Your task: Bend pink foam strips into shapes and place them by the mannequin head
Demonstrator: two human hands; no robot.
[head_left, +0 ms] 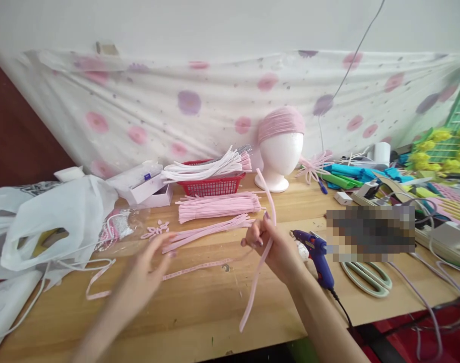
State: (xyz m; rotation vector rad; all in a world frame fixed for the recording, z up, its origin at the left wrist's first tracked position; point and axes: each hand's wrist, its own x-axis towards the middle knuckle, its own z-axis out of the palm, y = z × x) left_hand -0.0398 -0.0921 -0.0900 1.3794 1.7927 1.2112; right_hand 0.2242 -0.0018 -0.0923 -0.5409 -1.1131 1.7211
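A long pink pipe cleaner (254, 281) is pinched in my right hand (269, 242). Its upper end bends up past the thumb and its lower end hangs over the table's near part. My left hand (154, 257), somewhat blurred, is over the table with thumb and fingers apart and nothing seen in it. Its fingertips are close to a small loose bunch of pink pipe cleaners (210, 232); whether they touch cannot be made out. Behind that lies a thicker pink bundle (219, 207). A pink tape measure (199, 267) runs across the wood between my hands.
A red basket (210, 186) of white and pink stems stands behind, beside a white foam head (280, 156) with a pink wrap. Right are a blue glue gun (320, 257), scissors (366, 279) and cables. Left are pink petal-like pieces (156, 229) and a plastic bag (63, 217).
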